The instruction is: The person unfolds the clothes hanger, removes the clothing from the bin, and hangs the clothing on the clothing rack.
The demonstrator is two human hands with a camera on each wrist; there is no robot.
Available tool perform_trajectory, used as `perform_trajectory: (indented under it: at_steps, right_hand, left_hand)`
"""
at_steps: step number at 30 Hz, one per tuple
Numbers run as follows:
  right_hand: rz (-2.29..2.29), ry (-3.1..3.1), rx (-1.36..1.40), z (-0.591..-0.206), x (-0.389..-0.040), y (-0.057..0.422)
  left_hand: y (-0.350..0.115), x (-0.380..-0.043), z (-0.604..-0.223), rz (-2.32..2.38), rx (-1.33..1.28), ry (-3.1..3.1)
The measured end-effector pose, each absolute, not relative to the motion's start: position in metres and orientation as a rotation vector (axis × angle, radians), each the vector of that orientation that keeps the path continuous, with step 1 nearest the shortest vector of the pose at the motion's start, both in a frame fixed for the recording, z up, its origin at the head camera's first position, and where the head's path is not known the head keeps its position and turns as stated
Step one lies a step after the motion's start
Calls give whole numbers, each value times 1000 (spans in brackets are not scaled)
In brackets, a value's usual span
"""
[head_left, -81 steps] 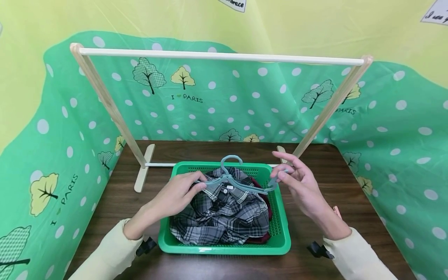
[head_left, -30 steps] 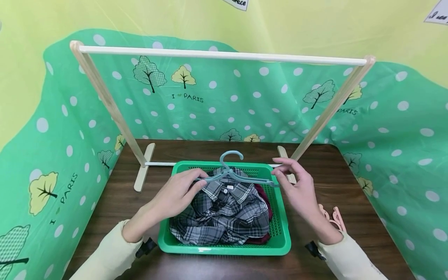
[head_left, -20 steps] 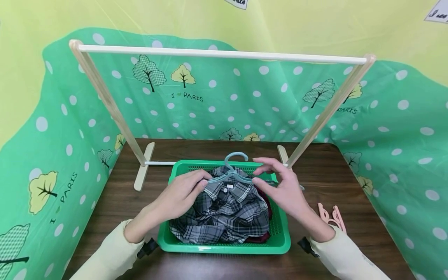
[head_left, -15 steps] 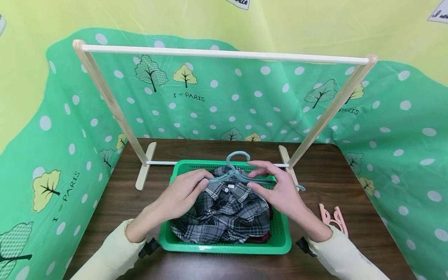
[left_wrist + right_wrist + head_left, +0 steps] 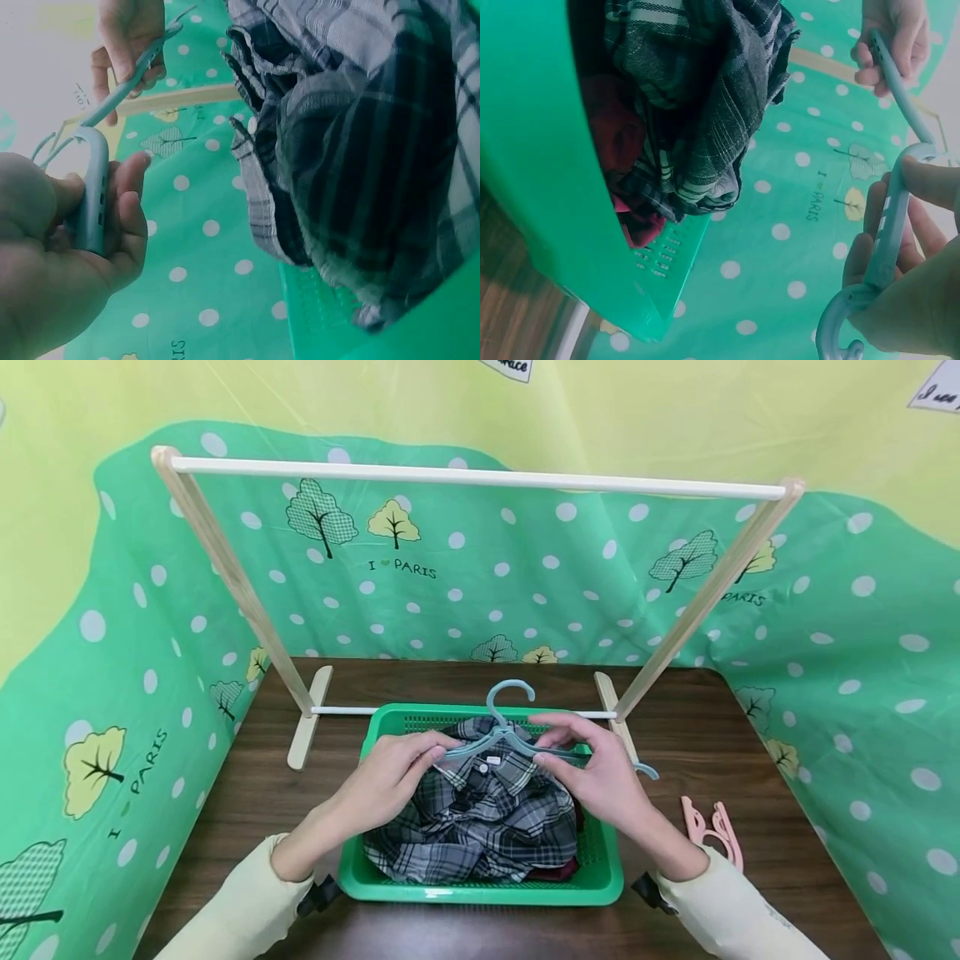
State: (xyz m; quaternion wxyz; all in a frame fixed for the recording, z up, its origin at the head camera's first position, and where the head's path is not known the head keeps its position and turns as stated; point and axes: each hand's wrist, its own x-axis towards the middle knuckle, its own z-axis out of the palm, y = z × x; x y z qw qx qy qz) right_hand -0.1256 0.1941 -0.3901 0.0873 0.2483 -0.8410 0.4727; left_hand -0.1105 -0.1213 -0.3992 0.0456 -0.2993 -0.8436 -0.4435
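Observation:
A light blue hanger is held over the basket, hook upward. My left hand grips its left arm between thumb and fingers, covering that end. On the other side, my right hand pinches the right arm, whose small curved tip sticks out beyond the hand. In the right wrist view the slotted arm of the hanger lies between thumb and fingers. Below sits a crumpled grey-and-black plaid shirt, collar toward the back, in a green basket.
Dark red cloth shows under the shirt at the basket's right. A pink folded hanger lies on the dark wooden table by the right forearm. Behind the basket stands a wooden rack with a white top rail.
My right hand has moved left from the hanger's right end to partway along that arm, now spread outward. The left hand keeps its grip. The pink hanger has come into fuller view.

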Motion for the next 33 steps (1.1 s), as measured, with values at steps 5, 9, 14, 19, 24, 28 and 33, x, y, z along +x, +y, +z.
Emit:
perform_trajectory:
  at_steps: [5, 9, 14, 19, 24, 28, 33]
  right_hand:
    - [1463, -2494, 730, -387, -128, 195]
    - [1469, -2480, 734, -385, -128, 195]
    - [1460, -2503, 726, -385, -127, 196]
    - [1474, -2541, 711, -388, -128, 195]
    - [1461, -2580, 763, -391, -126, 194]
    - [1473, -2608, 785, -393, -126, 194]
    - [1473, -2633, 782, -392, -125, 198]
  left_hand:
    - [-123, -112, -397, -1527, -813, -2458]
    - [-124, -113, -394, -1707, -808, -2371]
    - [-128, -112, -390, -1733, -821, -2390]
    - [-133, -114, -383, -1853, -860, -2346]
    - [-132, -119, -375, -2033, -905, -2375]
    - [-130, -121, -375, -2144, -906, -2373]
    - [-129, -119, -373, -2228, -872, -2317]
